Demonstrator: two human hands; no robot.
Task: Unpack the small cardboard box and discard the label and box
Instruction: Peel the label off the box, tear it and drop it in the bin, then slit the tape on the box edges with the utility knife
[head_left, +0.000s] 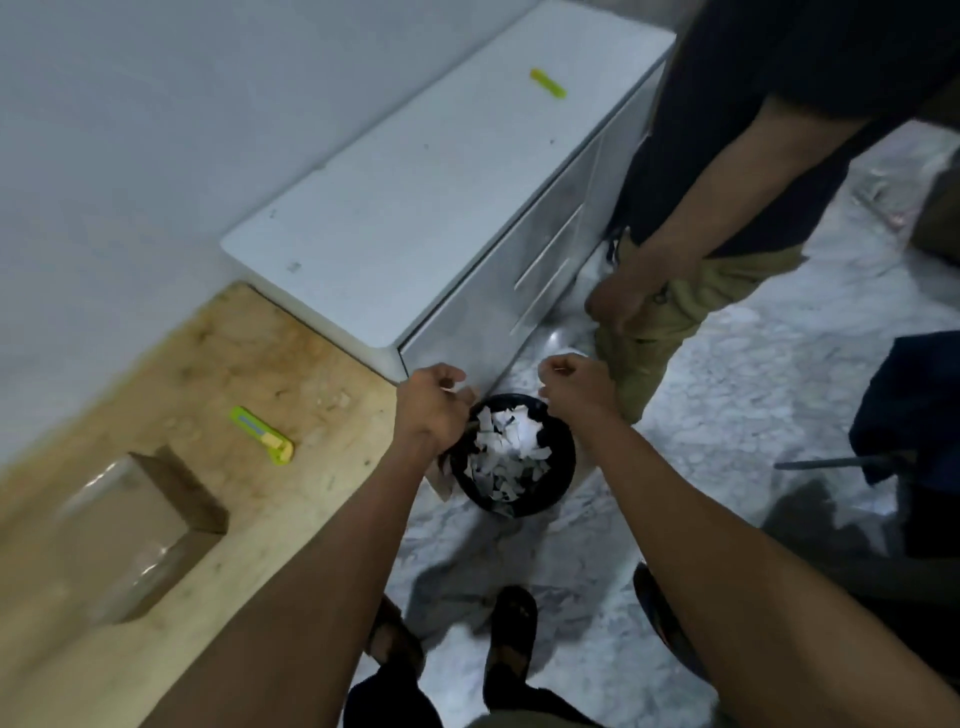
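Over the black bin (556, 483) of paper scraps, the left hand (431, 410) pinches a flattened cardboard piece (441, 480), light and bendable, best held by its edge, while the right hand (574, 384) is fisted, contents unclear

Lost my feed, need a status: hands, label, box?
Both hands over black bin: left hand clutching cardboard, right hand fisted, contents unclear. Bin holds torn paper scraps. Taped box on wooden table. Bystander's leg beside bin.

Paper scraps (506, 447) fill the black bin (563, 467), hemmed between the white cabinet (467, 332) and a bystander's leg (649, 338).
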